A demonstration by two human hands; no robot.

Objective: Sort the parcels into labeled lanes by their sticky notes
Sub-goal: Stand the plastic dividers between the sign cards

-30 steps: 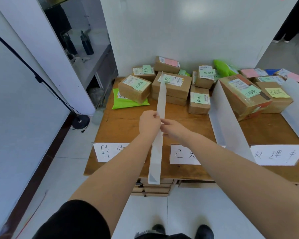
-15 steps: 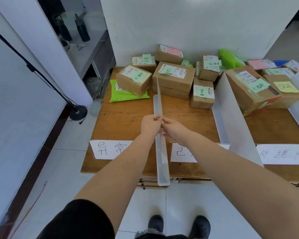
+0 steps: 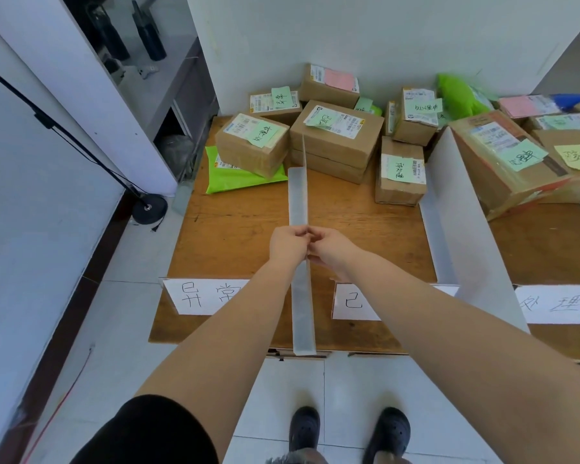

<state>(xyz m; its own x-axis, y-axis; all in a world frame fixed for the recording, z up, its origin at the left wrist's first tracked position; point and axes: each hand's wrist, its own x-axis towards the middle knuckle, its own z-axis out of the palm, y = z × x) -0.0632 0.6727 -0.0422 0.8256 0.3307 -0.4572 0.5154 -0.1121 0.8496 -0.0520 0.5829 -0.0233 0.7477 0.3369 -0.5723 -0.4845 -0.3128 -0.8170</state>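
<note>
A long white lane divider (image 3: 298,195) runs from the table's front edge toward the parcels, standing on its edge. My left hand (image 3: 287,244) and my right hand (image 3: 329,246) both pinch its top edge near the middle. Cardboard parcels with green sticky notes are piled at the back: one (image 3: 252,145) on a green mailer (image 3: 238,177), a stacked one (image 3: 335,135), a small one (image 3: 400,170). Paper lane labels (image 3: 201,296) hang on the front edge, partly hidden by my arms.
A taller white divider (image 3: 462,209) stands to the right, with a large taped box (image 3: 506,162) and more parcels beyond it. The wooden table (image 3: 235,229) meets a white wall at the back. A black stand base (image 3: 149,209) sits on the floor at left.
The divider has been swung from a tilt to stand straight and drawn nearer the front edge. Both hands stayed pinched on it. The camera has tipped further down, showing my shoes.
</note>
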